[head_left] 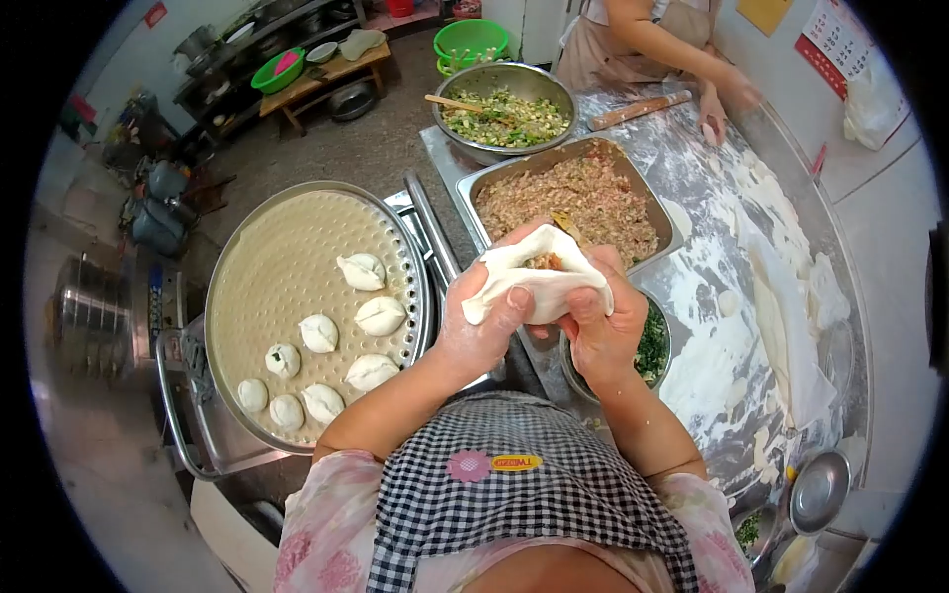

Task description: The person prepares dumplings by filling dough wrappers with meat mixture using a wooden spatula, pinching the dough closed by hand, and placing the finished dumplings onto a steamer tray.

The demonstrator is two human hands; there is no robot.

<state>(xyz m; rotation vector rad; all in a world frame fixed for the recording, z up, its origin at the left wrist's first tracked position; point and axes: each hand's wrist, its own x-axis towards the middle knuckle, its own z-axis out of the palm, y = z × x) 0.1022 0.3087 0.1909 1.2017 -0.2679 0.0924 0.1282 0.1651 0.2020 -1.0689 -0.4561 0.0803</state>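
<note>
Between both hands is a round dough wrapper [546, 304] with a little meat filling [543, 261] in its middle; its edges are folded up and the top gapes. My left hand [482, 321] grips the left side, thumb pressed on the front. My right hand [611, 331] pinches the right side with thumb and fingers. Just beyond the hands sits a metal tray of minced meat filling [573, 193]. Under my right hand is a bowl of chopped greens [652, 344], partly hidden. To the left, a round perforated steamer tray [287, 237] holds several shaped buns, among them one bun [380, 316].
A large bowl of vegetable filling [509, 119] with a wooden stick stands at the back. Across the floured table [697, 287], a co-worker's hand [712, 114] handles dough near a rolling pin [641, 110]. Metal bowls, including one [819, 491], sit at lower right.
</note>
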